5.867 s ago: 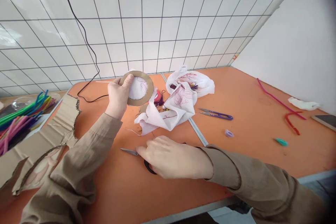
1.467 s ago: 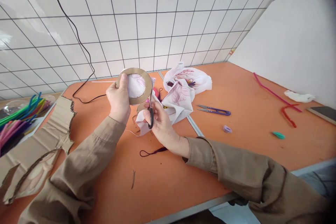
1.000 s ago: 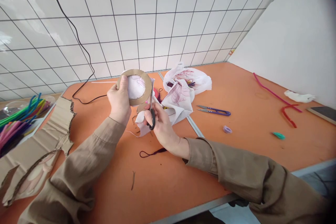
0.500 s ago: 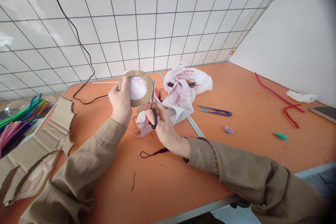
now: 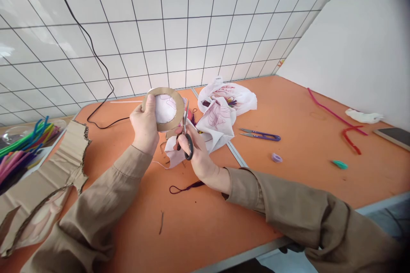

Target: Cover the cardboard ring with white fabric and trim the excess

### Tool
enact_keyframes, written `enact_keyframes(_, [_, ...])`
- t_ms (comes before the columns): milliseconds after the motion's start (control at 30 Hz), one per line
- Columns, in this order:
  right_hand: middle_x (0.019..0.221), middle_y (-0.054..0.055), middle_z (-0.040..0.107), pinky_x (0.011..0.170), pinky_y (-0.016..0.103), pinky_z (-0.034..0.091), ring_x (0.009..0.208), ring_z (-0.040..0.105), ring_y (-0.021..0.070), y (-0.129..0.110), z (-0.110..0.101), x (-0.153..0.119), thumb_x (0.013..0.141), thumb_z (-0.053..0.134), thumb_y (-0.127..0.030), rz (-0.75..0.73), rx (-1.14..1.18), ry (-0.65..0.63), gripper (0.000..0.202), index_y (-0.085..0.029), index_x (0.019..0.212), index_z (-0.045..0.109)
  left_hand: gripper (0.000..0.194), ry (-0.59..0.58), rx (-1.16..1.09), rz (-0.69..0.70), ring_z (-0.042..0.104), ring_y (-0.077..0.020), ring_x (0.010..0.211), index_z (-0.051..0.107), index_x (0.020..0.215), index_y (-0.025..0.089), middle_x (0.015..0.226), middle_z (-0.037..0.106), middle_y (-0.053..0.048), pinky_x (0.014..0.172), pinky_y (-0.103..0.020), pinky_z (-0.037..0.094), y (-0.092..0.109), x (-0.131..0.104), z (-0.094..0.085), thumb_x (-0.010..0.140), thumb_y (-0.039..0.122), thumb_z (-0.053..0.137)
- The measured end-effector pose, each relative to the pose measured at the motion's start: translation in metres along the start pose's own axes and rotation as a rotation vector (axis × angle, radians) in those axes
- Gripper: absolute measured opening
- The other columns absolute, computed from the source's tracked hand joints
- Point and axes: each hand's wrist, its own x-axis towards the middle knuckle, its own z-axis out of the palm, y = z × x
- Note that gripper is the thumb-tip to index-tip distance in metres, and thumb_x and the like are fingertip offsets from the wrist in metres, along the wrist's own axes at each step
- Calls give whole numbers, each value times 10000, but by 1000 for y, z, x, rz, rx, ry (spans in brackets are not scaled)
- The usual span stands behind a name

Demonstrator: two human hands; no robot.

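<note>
My left hand [image 5: 144,124] grips a cardboard ring [image 5: 164,126] by its left side, thumb on the front. White fabric [image 5: 165,108] with purple line drawing shows through the ring's opening. In my right hand [image 5: 200,149] is a pair of scissors [image 5: 188,150] with black handles, its blades pointing up beside the ring's right edge. Whether the blades touch the ring I cannot tell. Behind my right hand lies a printed white cloth [image 5: 218,119]. A dark tassel [image 5: 188,187] with a looped cord rests on the table below that hand.
Torn cardboard [image 5: 48,166] and a bundle of colourful pipe cleaners [image 5: 24,153] lie at left. A white plastic bag [image 5: 245,96] stands at the back. Blue thread snips [image 5: 261,135], a lilac ring [image 5: 276,158], a green piece [image 5: 339,164] and a red pipe cleaner [image 5: 351,140] lie at right.
The scissors have tilted and their blades are more visible, slightly apart along the ring's edge. My left hand still holds the ring. The whole view has shifted slightly.
</note>
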Motion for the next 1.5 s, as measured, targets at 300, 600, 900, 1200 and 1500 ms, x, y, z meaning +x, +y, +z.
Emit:
enact_keyframes(300, [614,-61,427,550,263,363,566,442,104,3,-1,1,846,576,-450,17,-12,56,272,-227,800,427,419,-32,3,49,440,-111,581,501,574,196,609,462,32,560,-256,374,-1,-2,-1,761,519,693])
enact_keyframes(600, [643,-66,461,496,232,372,537,443,84,6,1,0,797,634,-376,64,19,83,235,-220,833,463,393,-18,11,45,453,-107,596,523,589,186,620,470,30,544,-234,390,1,-1,-1,732,480,742])
enact_keyframes(900, [730,-35,441,553,264,400,618,430,110,5,-1,0,836,581,-467,-71,-47,57,273,-232,887,451,418,-8,11,35,401,-93,563,496,571,189,598,423,39,522,-232,358,4,-2,1,762,489,715])
enact_keyframes(1200, [767,-31,469,541,254,391,630,449,102,8,0,0,836,624,-417,-60,-29,68,242,-230,906,488,384,-4,-19,-8,448,-98,577,526,593,185,615,475,34,551,-237,392,3,-2,3,754,474,721])
enact_keyframes(1500, [765,-40,440,598,261,387,656,409,102,15,-2,3,817,669,-340,-73,-98,120,221,-224,868,488,381,-37,-10,-26,523,-126,604,581,642,180,639,548,6,549,-251,418,6,-7,2,733,519,728])
